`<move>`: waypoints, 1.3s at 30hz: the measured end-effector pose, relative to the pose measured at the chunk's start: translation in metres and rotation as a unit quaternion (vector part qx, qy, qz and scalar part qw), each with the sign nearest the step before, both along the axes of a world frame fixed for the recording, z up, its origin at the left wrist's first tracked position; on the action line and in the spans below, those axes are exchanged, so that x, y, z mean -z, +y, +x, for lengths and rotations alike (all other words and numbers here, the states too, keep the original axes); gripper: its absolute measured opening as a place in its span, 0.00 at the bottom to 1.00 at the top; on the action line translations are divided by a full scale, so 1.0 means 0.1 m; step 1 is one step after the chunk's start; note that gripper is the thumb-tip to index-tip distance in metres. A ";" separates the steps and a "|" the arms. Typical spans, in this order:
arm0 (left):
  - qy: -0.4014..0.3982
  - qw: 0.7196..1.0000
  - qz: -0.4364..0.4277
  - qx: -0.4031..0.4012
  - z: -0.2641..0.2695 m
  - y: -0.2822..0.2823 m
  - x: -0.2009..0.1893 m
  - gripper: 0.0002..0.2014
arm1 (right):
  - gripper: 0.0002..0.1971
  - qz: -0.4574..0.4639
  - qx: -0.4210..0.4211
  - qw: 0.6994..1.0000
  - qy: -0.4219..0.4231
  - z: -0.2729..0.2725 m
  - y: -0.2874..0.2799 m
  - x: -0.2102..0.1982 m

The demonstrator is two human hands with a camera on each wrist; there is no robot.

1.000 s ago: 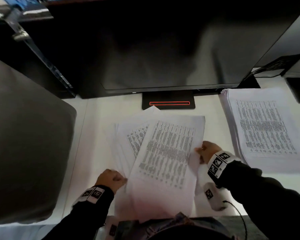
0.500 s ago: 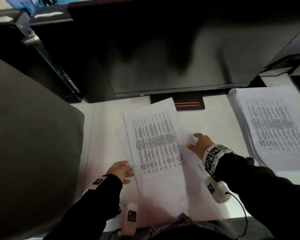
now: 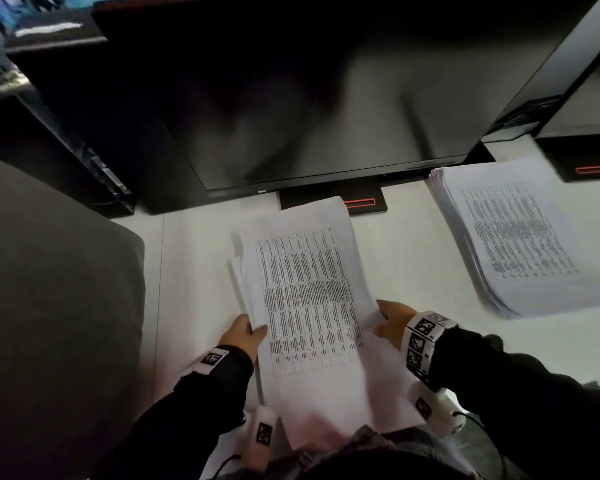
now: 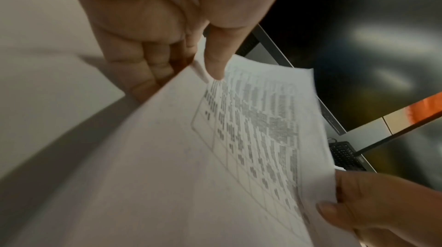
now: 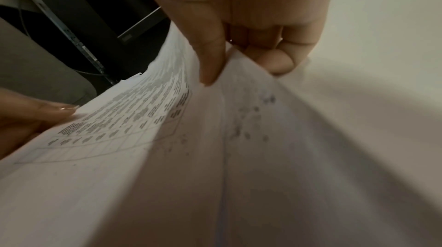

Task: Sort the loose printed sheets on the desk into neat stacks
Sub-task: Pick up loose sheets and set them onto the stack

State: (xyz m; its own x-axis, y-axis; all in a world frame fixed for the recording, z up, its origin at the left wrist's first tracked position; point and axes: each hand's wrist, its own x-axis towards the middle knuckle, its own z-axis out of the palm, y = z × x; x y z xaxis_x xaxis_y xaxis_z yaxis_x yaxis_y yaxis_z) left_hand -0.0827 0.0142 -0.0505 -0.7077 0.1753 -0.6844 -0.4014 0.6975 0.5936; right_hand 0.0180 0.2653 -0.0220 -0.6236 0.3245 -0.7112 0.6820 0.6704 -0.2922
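White desk (image 3: 194, 271), seam line down left part. Big dark monitor (image 3: 326, 98) at back, black stand base (image 3: 333, 202) with red strip. Second monitor base (image 3: 582, 157) far right. Grey chair back (image 3: 49, 306) left. Dim light.

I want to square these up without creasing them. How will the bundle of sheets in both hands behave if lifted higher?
The sheets will probably sag: held by the left hand and right hand at the side edges, they already curve in the wrist views. They may slide apart, since lower edges stick out at the left.
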 end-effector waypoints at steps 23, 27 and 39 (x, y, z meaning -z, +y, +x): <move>0.244 0.946 0.203 -0.063 0.24 0.78 -1.40 0.23 | 0.27 -0.160 0.250 0.837 0.460 0.11 0.13 -1.15; 0.203 0.955 0.199 -0.082 0.33 0.86 -1.31 0.15 | 0.23 -0.144 0.240 0.872 0.402 0.10 0.16 -0.97; 0.130 0.976 0.142 -0.103 0.28 1.37 -0.98 0.25 | 0.06 -0.146 0.260 0.891 0.341 0.17 1.05 -0.80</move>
State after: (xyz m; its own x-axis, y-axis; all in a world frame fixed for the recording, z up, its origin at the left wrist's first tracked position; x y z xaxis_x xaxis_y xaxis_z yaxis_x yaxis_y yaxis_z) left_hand -0.0542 0.1514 0.0478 -0.8911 0.1670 -0.4220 -0.3266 0.4099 0.8517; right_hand 0.0347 0.3703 0.0582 -0.7628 0.5593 -0.3245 0.4747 0.1438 -0.8683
